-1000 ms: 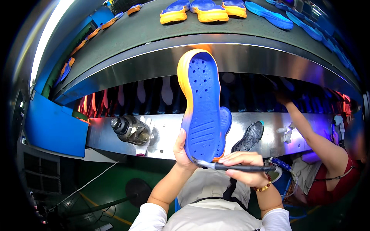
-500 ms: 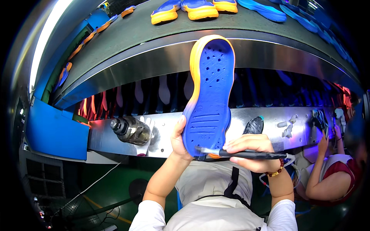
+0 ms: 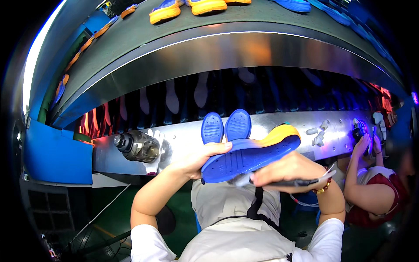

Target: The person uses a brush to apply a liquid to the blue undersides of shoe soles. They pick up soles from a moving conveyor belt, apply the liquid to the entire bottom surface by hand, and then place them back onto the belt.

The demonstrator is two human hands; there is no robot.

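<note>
My left hand (image 3: 195, 159) grips a blue shoe sole (image 3: 244, 160) with an orange end, its thumb over the rim at the left end. The sole is tilted, and its holed, ridged hollow side faces me. In my right hand (image 3: 290, 171) is a black-handled brush (image 3: 241, 179), blurred by motion. Its pale head is at the sole's near edge; whether they touch I cannot tell. Beyond the held sole, two blue soles (image 3: 238, 125) are on the metal ledge (image 3: 183, 135).
A dark translucent bottle (image 3: 144, 147) lies on the ledge at left, beside a pale glove-like piece (image 3: 153, 166). Past the ledge, a conveyor belt (image 3: 126, 39) carries orange-and-blue soles (image 3: 207, 6). At right, a co-worker's hands (image 3: 364, 144) are busy at the ledge.
The sole has swung from upright to slanting sideways, its orange end now to the right. Two blue soles on the ledge have come into sight. The brush stays by the sole.
</note>
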